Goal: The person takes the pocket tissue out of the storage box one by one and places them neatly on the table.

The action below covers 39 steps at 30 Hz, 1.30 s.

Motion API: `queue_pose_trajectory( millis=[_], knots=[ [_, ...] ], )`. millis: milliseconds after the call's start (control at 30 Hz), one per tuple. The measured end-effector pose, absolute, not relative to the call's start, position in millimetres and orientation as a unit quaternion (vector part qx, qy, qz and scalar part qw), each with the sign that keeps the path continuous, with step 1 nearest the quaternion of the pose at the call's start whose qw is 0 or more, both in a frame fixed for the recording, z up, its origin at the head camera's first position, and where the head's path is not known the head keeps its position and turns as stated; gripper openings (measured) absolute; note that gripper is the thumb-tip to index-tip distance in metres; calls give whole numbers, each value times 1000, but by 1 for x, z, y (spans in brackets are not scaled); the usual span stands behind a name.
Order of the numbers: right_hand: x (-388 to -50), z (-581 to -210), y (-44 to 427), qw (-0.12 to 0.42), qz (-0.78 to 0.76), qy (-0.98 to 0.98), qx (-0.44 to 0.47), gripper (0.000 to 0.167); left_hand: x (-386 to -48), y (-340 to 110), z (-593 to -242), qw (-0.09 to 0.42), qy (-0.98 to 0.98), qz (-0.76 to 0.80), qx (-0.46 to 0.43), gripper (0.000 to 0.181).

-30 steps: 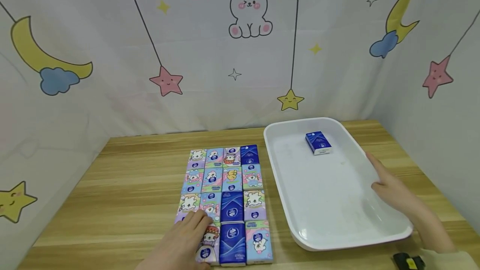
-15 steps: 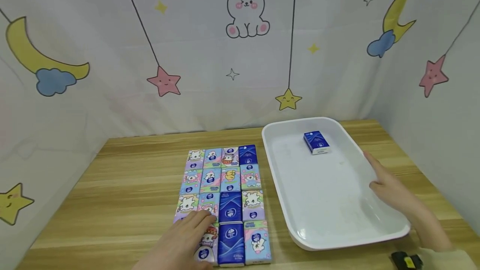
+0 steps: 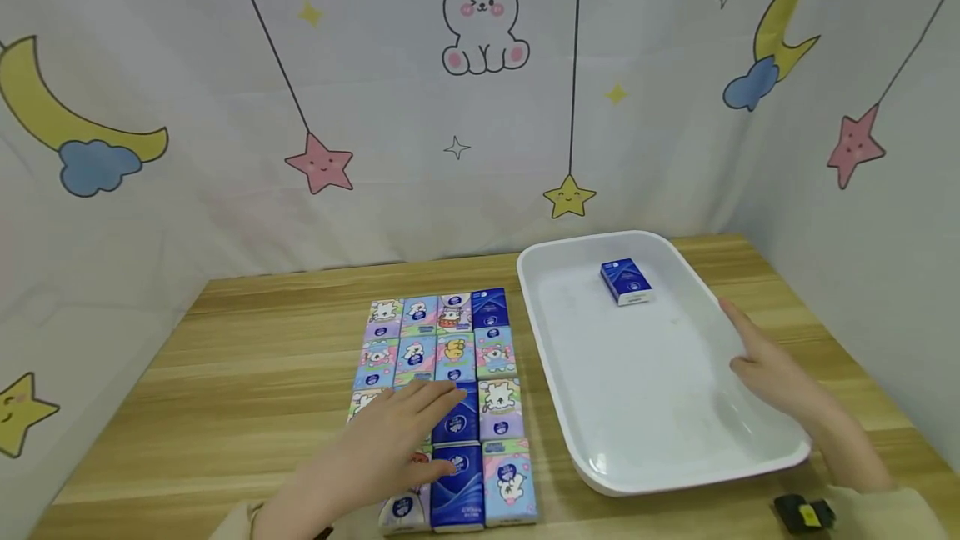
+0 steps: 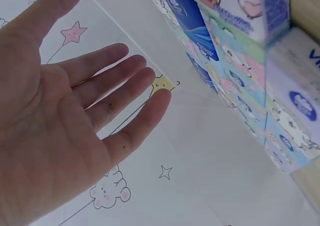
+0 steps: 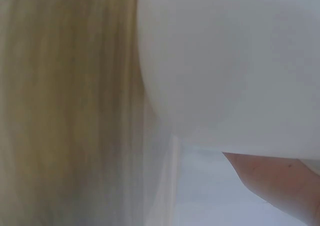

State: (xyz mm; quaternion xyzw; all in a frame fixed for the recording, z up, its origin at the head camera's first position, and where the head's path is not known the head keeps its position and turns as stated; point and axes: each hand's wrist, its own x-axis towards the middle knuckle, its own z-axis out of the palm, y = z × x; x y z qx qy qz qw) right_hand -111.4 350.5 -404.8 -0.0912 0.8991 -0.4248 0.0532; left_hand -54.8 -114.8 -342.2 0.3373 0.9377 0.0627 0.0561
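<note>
My left hand (image 3: 382,448) hovers over the near left of a block of pocket tissue packs (image 3: 498,407), its fingers extended and holding nothing. In the left wrist view, the open palm (image 4: 55,131) is apart from the stacked packs (image 4: 240,80). Some packs are dark blue, others carry pastel cartoon prints; the hand hides part of the nearer rows. At the right, my right hand (image 3: 780,377) holds the side rim of a white tray (image 3: 637,407), thumb on the inner side. One dark blue tissue pack (image 3: 625,280) lies near the tray's far end.
The wooden table (image 3: 247,357) runs back to a white curtain (image 3: 390,215) printed with stars, moons and a rabbit. Curtain also borders the left and right sides. The tray's left wall stands close beside the packs.
My left hand has lifted off the near left packs and shifted right, its fingers straightening. The right hand stays at the tray rim. The head view has turned slightly.
</note>
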Motion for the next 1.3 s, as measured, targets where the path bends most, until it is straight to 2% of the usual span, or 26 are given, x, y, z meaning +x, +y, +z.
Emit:
queue_pose_trajectory(
  millis=[367,533,767,967,1300],
  knots=[
    [-114,-403,350,43,-419,902,-99,82,-78,-94,-323,58,913,73,397,67],
    [-113,-402,350,55,-419,902,-90,82,-90,-81,-319,58,904,54,420,67],
    [-111,-403,349,61,-420,902,-82,82,-104,-58,-319,21,892,18,451,67],
    [-111,-406,349,56,-423,900,-86,82,-110,-41,-319,15,892,24,451,68],
    [-111,-404,349,52,-424,900,-89,82,-128,-23,-322,-23,886,36,462,65]
  ],
)
